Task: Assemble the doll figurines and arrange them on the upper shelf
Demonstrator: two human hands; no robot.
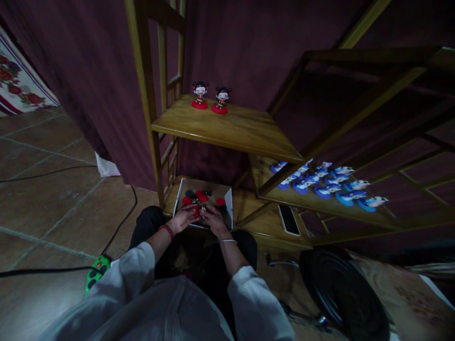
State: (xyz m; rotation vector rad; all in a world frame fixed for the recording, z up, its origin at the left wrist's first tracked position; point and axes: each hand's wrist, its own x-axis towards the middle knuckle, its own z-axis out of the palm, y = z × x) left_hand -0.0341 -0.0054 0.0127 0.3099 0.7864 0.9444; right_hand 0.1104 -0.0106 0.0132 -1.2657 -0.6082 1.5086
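My left hand (182, 219) and my right hand (213, 219) meet over a shallow white-walled cardboard box (230, 201) on the lowest shelf. Between their fingers is a small figurine (201, 209) with a dark head and a red round base; the fingers partly cover it. The left fingers close at the red base, the right ones near the head. Other red round pieces (220, 202) and dark figurine parts (191, 194) lie in the box. Two finished-looking figurines with black hair buns, one on the left (199, 94) and one on the right (220, 100), stand on red bases above.
The upper wooden shelf (245, 125) overhangs the box. Several blue-and-white figurines (327, 189) stand in rows on the shelf to the right. A phone (289, 219) lies on the low board. A black round stool (344, 293) is at right, a green power strip (97, 273) at left.
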